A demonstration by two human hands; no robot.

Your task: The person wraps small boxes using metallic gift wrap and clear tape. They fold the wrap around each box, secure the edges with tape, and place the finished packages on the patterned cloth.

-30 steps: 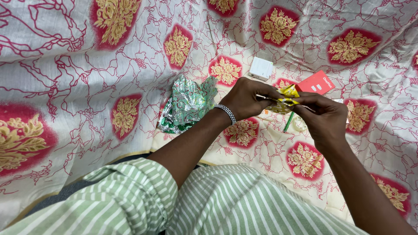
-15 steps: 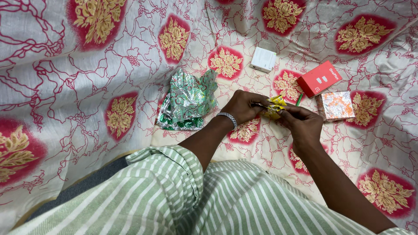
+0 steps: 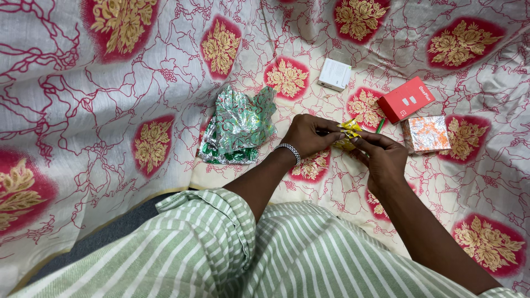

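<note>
Surface: white bedsheet (image 3: 110,83) with red-gold floral medallions.
Left hand (image 3: 309,135): grip pinching yellow foil wrapper (image 3: 346,134).
Right hand (image 3: 383,157): grip clamped on same wrapper; red box (image 3: 406,99) at 1 o'clock.

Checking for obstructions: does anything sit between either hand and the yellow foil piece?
Nothing visible does. The left hand and right hand both already pinch the yellow foil piece between their fingertips; the other things lie apart on the cloth.

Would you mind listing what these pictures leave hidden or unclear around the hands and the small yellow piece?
Head view only:
- Yellow piece: mostly covered by the fingers of the left hand and right hand; its shape and kind are unclear.
- Green stick: its lower end is hidden behind the right hand.
- Silver-green foil sheets: crumpled and stacked, so their number is uncertain.
- Patterned cloth: cut off by every edge.
</note>
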